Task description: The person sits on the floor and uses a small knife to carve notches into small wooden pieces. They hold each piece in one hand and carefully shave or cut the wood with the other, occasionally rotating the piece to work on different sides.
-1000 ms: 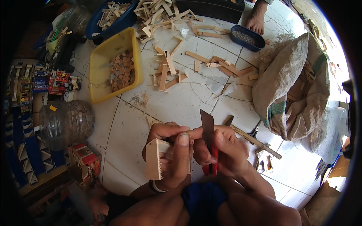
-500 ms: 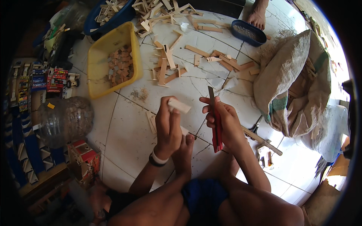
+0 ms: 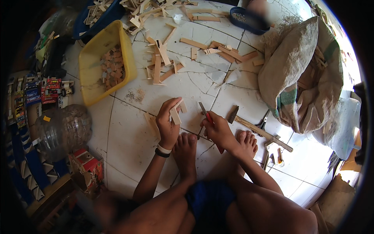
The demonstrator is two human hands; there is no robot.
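Note:
My left hand (image 3: 168,126) is closed around a small piece of joined pale wood strips (image 3: 176,113), which stands angled out past the fingers. In my right hand (image 3: 219,132) is a red utility knife (image 3: 221,149), gripped with its metal blade (image 3: 203,109) pointing up and to the left. The blade is a short way to the right of the wood and does not touch it. Part of the knife's handle is hidden by the fingers. Beside my left hand, wood strips (image 3: 151,124) lie on the tiles.
A hammer (image 3: 265,134) and scissors (image 3: 263,123) lie right of my feet. Loose wood pieces (image 3: 157,62) are scattered ahead. Around them stand a yellow tub (image 3: 130,58) of wood bits, a blue tray (image 3: 249,26), a woven sack (image 3: 288,74) and a clear plastic jar (image 3: 54,128).
My right hand has moved left and down, tipping the knife leftward. The wood piece in my left hand has turned, showing its angled strips. The hammer head now shows.

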